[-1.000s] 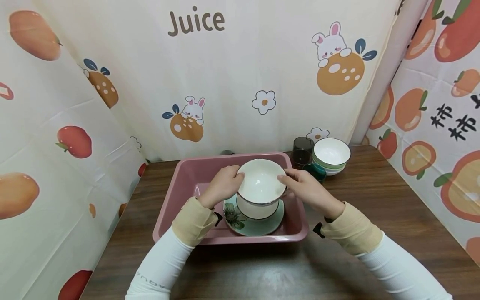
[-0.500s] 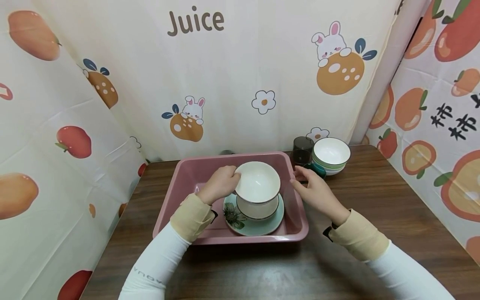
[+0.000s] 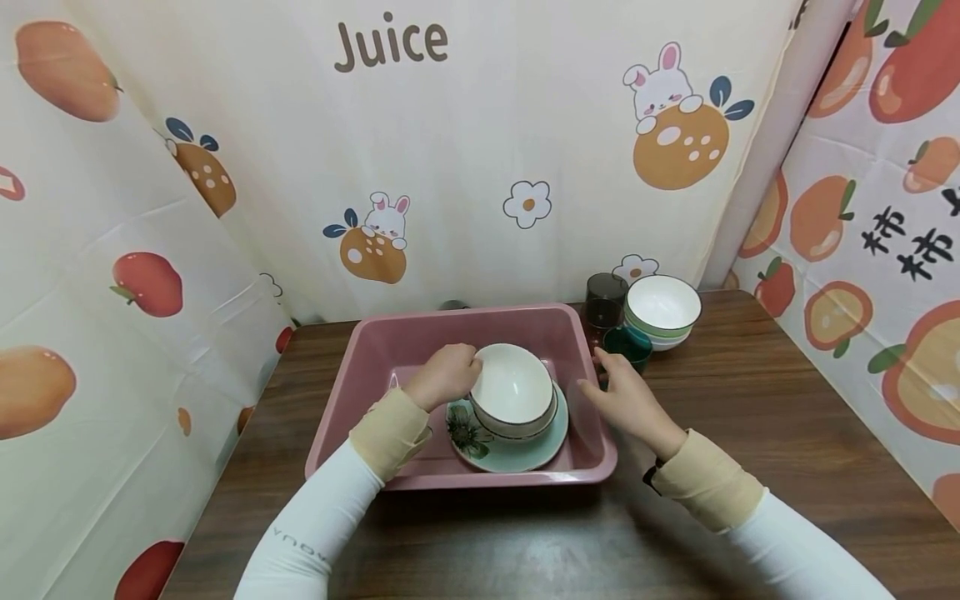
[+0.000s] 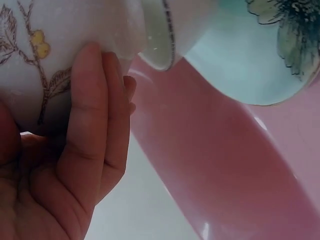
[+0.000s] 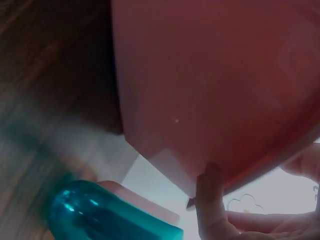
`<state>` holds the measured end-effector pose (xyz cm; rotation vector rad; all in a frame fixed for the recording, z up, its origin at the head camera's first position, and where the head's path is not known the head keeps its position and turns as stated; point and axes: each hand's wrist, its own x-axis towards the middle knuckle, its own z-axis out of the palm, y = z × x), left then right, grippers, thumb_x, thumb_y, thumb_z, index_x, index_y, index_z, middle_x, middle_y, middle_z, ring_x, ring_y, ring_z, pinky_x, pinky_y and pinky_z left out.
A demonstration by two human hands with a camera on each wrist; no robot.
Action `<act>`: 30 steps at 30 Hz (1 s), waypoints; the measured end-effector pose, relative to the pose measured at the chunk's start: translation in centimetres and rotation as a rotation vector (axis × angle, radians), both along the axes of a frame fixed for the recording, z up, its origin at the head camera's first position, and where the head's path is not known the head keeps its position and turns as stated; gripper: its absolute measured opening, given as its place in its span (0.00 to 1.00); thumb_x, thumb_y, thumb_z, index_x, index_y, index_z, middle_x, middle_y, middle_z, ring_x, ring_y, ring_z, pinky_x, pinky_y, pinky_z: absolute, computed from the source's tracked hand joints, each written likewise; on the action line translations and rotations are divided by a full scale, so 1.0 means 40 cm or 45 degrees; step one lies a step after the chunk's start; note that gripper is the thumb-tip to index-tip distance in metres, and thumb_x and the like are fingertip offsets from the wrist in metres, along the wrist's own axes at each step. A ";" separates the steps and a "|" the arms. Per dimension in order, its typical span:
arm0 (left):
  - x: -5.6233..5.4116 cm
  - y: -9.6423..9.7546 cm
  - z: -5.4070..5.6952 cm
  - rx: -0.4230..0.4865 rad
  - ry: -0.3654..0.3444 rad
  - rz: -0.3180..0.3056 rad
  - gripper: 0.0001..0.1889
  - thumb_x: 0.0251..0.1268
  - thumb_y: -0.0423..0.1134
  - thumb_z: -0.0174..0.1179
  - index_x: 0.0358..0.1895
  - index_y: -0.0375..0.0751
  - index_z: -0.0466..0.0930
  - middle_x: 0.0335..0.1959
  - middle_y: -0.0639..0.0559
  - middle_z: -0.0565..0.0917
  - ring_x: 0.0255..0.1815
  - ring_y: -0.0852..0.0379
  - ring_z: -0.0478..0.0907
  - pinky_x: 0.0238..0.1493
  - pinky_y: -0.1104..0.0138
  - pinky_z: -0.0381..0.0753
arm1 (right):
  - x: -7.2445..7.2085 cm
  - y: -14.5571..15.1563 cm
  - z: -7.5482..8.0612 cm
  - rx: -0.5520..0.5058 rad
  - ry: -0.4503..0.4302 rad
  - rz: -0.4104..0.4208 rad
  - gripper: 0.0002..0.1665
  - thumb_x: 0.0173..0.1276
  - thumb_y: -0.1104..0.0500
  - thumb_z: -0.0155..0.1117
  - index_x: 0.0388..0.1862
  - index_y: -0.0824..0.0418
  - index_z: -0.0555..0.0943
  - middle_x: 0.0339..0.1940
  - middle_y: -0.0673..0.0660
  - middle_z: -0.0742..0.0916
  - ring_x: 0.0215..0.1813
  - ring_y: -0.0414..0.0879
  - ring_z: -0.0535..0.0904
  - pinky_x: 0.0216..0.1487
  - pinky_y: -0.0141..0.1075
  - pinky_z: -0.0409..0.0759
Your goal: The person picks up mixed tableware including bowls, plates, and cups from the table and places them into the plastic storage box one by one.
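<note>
In the head view my left hand [image 3: 444, 375] grips the left rim of a white bowl [image 3: 512, 383]. The left wrist view shows my fingers along the bowl's outside [image 4: 30, 75], which bears a painted branch. Beneath it a second bowl [image 4: 160, 42] stands on a pale green plate [image 3: 517, 458] with a dark flower, inside a pink basin [image 3: 495, 480]. Whether the upper bowl rests in the lower one, I cannot tell. My right hand [image 3: 630, 400] holds nothing, fingers loosely bent, by the basin's right wall.
Right of the basin stand a teal cup [image 3: 628, 346] and dark glasses [image 3: 604, 300]. Stacked bowls [image 3: 663, 304] are behind them, near the printed curtain [image 3: 465, 125]. The wooden table [image 3: 480, 550] extends in front of the basin and to both sides.
My right hand has let go of the bowl's right rim and moved right, past the basin's edge. My left hand has lowered the bowl toward the one below.
</note>
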<state>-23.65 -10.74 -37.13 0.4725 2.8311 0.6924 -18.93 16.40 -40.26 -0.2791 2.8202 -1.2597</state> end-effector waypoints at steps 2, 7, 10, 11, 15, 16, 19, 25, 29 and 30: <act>-0.002 0.003 -0.008 -0.033 0.019 -0.011 0.16 0.77 0.38 0.43 0.34 0.37 0.79 0.29 0.45 0.81 0.24 0.55 0.76 0.33 0.66 0.75 | -0.003 -0.002 -0.011 0.029 0.001 -0.004 0.40 0.71 0.56 0.57 0.72 0.79 0.57 0.63 0.78 0.71 0.55 0.65 0.77 0.53 0.54 0.81; -0.004 0.013 -0.026 -0.059 -0.019 -0.003 0.17 0.78 0.41 0.43 0.39 0.36 0.81 0.33 0.44 0.82 0.27 0.55 0.76 0.34 0.66 0.76 | -0.007 -0.009 -0.035 0.045 0.045 -0.017 0.38 0.69 0.58 0.59 0.70 0.79 0.61 0.58 0.77 0.75 0.53 0.62 0.78 0.53 0.55 0.81; -0.004 0.016 -0.037 -0.055 -0.055 0.011 0.17 0.78 0.41 0.43 0.43 0.35 0.81 0.34 0.44 0.83 0.24 0.57 0.78 0.32 0.67 0.76 | -0.007 -0.011 -0.046 0.042 0.066 -0.028 0.38 0.69 0.59 0.59 0.70 0.79 0.61 0.57 0.77 0.75 0.53 0.63 0.78 0.54 0.56 0.80; -0.005 0.017 -0.039 -0.053 -0.062 0.014 0.17 0.78 0.41 0.43 0.43 0.35 0.81 0.34 0.43 0.83 0.23 0.57 0.78 0.31 0.67 0.76 | -0.007 -0.011 -0.048 0.043 0.068 -0.034 0.38 0.69 0.59 0.58 0.70 0.79 0.60 0.58 0.77 0.74 0.53 0.63 0.77 0.54 0.56 0.80; -0.008 0.018 -0.046 -0.051 -0.063 0.018 0.18 0.79 0.42 0.42 0.40 0.36 0.81 0.33 0.44 0.83 0.20 0.58 0.77 0.33 0.68 0.76 | -0.006 -0.012 -0.053 0.034 0.069 -0.055 0.37 0.69 0.60 0.57 0.71 0.77 0.61 0.54 0.75 0.75 0.49 0.60 0.79 0.50 0.53 0.82; -0.009 0.018 -0.047 -0.052 -0.062 0.018 0.19 0.79 0.42 0.42 0.39 0.36 0.81 0.32 0.44 0.83 0.19 0.58 0.77 0.33 0.68 0.76 | -0.005 -0.012 -0.054 0.028 0.067 -0.056 0.36 0.69 0.60 0.57 0.71 0.77 0.61 0.53 0.74 0.76 0.48 0.59 0.79 0.49 0.52 0.83; -0.012 0.015 -0.051 -0.052 -0.069 0.019 0.19 0.79 0.43 0.42 0.37 0.37 0.81 0.29 0.46 0.82 0.18 0.59 0.77 0.34 0.67 0.77 | -0.004 -0.013 -0.054 0.009 0.051 -0.067 0.35 0.69 0.60 0.56 0.71 0.75 0.62 0.50 0.72 0.76 0.46 0.58 0.80 0.45 0.50 0.84; -0.019 0.007 -0.059 -0.043 -0.130 -0.001 0.21 0.79 0.44 0.42 0.34 0.38 0.81 0.18 0.49 0.78 0.21 0.46 0.81 0.34 0.66 0.77 | -0.004 -0.012 -0.053 -0.001 0.029 -0.064 0.36 0.69 0.60 0.55 0.72 0.74 0.60 0.51 0.72 0.77 0.47 0.59 0.81 0.45 0.51 0.84; -0.022 0.004 -0.066 -0.054 -0.198 -0.007 0.22 0.80 0.46 0.41 0.29 0.40 0.78 0.14 0.51 0.75 0.18 0.46 0.80 0.26 0.67 0.76 | -0.004 -0.013 -0.053 -0.009 0.023 -0.053 0.36 0.69 0.61 0.54 0.72 0.74 0.60 0.50 0.72 0.78 0.46 0.58 0.81 0.44 0.51 0.85; -0.022 0.004 -0.067 -0.067 -0.203 -0.010 0.22 0.80 0.46 0.41 0.28 0.41 0.77 0.15 0.51 0.75 0.16 0.48 0.78 0.25 0.67 0.75 | -0.005 -0.013 -0.054 -0.012 0.020 -0.051 0.35 0.69 0.61 0.54 0.72 0.74 0.60 0.50 0.71 0.77 0.46 0.58 0.81 0.44 0.51 0.85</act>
